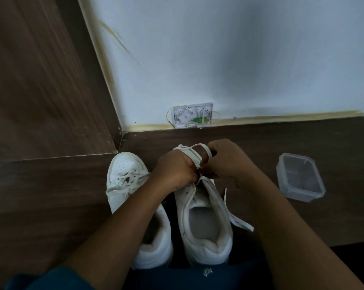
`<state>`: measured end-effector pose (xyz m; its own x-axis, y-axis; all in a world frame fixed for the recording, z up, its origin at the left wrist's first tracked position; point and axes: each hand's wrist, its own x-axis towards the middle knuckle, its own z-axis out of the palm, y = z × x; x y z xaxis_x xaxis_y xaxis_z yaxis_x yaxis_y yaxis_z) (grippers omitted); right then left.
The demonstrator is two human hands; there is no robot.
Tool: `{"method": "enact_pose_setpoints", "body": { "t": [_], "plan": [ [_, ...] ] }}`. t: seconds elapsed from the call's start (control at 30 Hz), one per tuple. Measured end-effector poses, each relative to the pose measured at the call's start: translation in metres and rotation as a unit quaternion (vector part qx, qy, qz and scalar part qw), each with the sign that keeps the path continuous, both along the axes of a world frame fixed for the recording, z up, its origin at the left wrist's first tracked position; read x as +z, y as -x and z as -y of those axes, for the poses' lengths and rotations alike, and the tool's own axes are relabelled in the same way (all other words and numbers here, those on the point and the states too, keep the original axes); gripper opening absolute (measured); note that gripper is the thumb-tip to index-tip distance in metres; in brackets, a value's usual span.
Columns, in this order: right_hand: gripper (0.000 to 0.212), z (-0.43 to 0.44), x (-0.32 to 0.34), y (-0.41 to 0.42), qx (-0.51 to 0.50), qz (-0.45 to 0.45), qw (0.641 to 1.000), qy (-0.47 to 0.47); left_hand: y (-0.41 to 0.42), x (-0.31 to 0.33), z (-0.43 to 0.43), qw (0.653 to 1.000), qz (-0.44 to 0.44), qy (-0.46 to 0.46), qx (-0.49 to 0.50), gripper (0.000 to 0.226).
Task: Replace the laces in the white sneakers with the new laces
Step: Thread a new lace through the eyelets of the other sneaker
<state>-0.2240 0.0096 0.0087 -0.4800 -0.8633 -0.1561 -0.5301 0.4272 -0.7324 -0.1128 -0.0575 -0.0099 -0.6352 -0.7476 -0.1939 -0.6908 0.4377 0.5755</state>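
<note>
Two white sneakers stand side by side on a brown wooden surface, toes pointing away from me. The left sneaker (pixel 126 185) has its lace threaded, with loose ends across the top. Over the front of the right sneaker (pixel 204 216) both hands are busy. My left hand (pixel 174 172) pinches the white lace (pixel 237 220) at the eyelets. My right hand (pixel 225 160) holds a loop of the same lace that arcs above the toe. One free end trails off the shoe's right side onto the surface. The right shoe's toe is hidden by my hands.
A clear plastic container (pixel 300 178) sits on the surface to the right of the shoes. A white wall box with a green part (pixel 192 115) is fixed low on the pale wall behind. A wooden panel (pixel 40 80) rises at the left.
</note>
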Motion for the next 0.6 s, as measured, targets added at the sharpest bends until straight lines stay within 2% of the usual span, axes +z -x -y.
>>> {"method": "enact_pose_setpoints", "body": {
  "t": [0.17, 0.23, 0.3, 0.33, 0.37, 0.43, 0.5, 0.53, 0.6],
  "plan": [
    [0.029, -0.004, 0.007, 0.002, 0.031, 0.075, 0.996, -0.022, 0.001, 0.003, -0.003, 1.0, -0.019, 0.014, -0.02, 0.015],
    [0.031, -0.005, 0.006, 0.003, 0.03, 0.086, 0.995, -0.027, -0.001, 0.011, -0.003, 0.999, -0.042, -0.017, -0.031, 0.012],
    [0.035, -0.005, 0.004, 0.003, 0.029, 0.099, 0.994, -0.03, -0.003, 0.02, 0.003, 0.99, -0.11, -0.082, 0.019, 0.014],
    [0.04, -0.004, 0.003, 0.002, 0.026, 0.103, 0.994, -0.033, -0.006, 0.027, 0.007, 0.972, -0.171, -0.146, 0.067, 0.015],
    [0.047, -0.004, 0.003, 0.002, 0.024, 0.103, 0.994, -0.034, -0.011, 0.035, 0.011, 0.938, -0.245, -0.224, 0.099, 0.018],
    [0.05, -0.004, 0.005, 0.003, 0.04, 0.088, 0.995, -0.03, -0.023, 0.052, 0.016, 0.847, -0.382, -0.362, 0.075, 0.021],
    [0.037, -0.004, 0.008, 0.002, 0.079, 0.056, 0.995, -0.029, -0.034, 0.066, 0.016, 0.766, -0.475, -0.432, 0.024, 0.017],
    [0.03, -0.005, 0.009, 0.001, 0.102, 0.03, 0.994, -0.029, -0.036, 0.068, 0.016, 0.749, -0.498, -0.437, 0.016, 0.015],
    [0.018, -0.006, 0.01, -0.002, 0.132, -0.009, 0.991, -0.018, -0.036, 0.067, 0.017, 0.754, -0.509, -0.415, 0.029, 0.019]
  ]
}}
